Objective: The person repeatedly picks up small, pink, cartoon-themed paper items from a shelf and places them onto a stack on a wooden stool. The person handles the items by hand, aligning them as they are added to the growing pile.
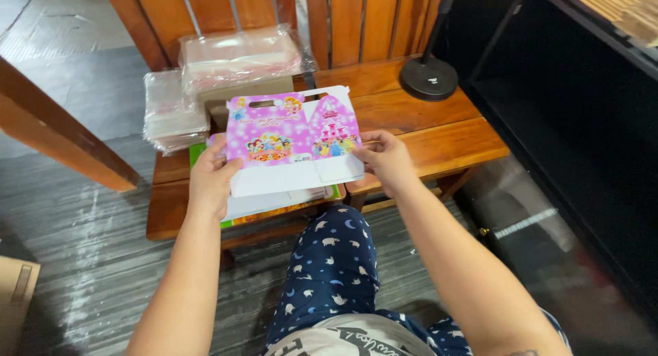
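Far left, clear plastic packets [171, 113] sat stacked on the wooden bench [439, 133], a bigger wrapped bundle [240, 58] just beside them. Left hand [214, 181] gripped the left edge of a flat pink cardboard box blank [293, 142], thumb on its printed face. The blank was held tilted above a pile of similar flat sheets [274, 202] on the bench. Right hand [385, 161] pinched the blank's right edge, fingers closed on it. Further right, a black round lamp base [429, 78] stood on the bench, well apart from the hands.
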